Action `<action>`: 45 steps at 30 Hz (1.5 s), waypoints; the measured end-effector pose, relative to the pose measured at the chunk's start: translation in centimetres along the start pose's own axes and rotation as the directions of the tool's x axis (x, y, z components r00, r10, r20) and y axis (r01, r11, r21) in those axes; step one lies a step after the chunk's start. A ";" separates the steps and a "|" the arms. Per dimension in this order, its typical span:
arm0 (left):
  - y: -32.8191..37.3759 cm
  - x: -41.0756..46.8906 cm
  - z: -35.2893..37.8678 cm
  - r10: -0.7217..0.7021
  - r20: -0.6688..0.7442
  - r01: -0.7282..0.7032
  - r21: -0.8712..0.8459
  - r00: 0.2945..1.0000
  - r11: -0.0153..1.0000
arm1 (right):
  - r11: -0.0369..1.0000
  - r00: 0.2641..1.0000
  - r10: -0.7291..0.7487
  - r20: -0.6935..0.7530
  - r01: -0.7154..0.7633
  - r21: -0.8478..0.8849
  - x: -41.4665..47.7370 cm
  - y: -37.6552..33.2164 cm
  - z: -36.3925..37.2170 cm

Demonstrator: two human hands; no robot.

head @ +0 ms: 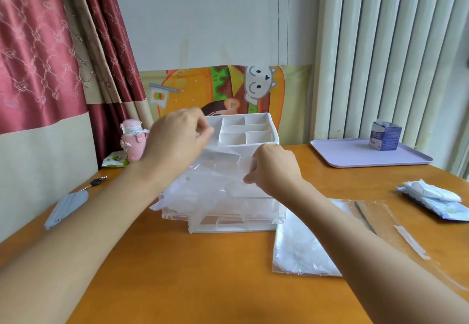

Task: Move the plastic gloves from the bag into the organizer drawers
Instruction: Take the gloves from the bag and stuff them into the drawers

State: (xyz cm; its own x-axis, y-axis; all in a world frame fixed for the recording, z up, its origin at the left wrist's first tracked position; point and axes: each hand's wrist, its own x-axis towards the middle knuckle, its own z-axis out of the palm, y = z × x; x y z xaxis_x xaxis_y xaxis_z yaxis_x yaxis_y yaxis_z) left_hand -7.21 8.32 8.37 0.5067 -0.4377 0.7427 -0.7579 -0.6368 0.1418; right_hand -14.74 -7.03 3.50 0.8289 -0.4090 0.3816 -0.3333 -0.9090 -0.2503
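Both hands are up on the plastic! The left hand [177, 138] pinches the top edge of a thin clear glove [215, 171] between thumb and curled fingers, and the right hand [275, 168] pinches the same film just beside it, thumb tip pressed to the sheet. Between them the glove is pulled out and hangs down over the front of the organizer [256, 134], a white unit with open compartments on top. Below, a clear drawer [228, 215] stands pulled out toward the person, and the loose plastic drapes down toward it. Whether any gloves already lie inside is hard to tell through all that see-through film.

To the right, the bag [299, 250] lies flat on the wooden table [203, 273], a pale wad of gloves showing inside. By my read the job is underway but far from done: this piece needs settling into the drawer, and plenty waits in the bag.

Further out, a lilac tray [355, 158] carries a small blue carton [386, 136].
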 end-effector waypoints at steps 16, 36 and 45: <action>0.4 -1.0 4.5 -0.113 0.789 0.104 0.063 0.604 0.993 | 0.988 0.989 -0.149 0.015 0.148 0.047 0.8 0.6 -4.8; -2.9 0.5 3.1 -0.078 0.833 -0.156 0.194 0.548 0.969 | 0.766 0.709 -0.001 0.705 0.454 -0.455 2.7 -2.7 -1.7; -1.7 1.2 3.6 -0.125 0.920 -0.355 0.264 0.370 0.897 | 0.681 0.715 0.033 0.699 0.495 -0.539 3.1 -3.1 -1.9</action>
State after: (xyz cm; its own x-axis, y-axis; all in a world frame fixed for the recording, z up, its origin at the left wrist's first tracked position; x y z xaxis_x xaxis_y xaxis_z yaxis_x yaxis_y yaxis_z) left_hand -3.81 6.62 6.65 0.6605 -0.6668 -0.3451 -0.7508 -0.5836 -0.3094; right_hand -11.98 -5.61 7.20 0.8951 -0.2667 -0.3572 -0.0590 -0.8651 0.4981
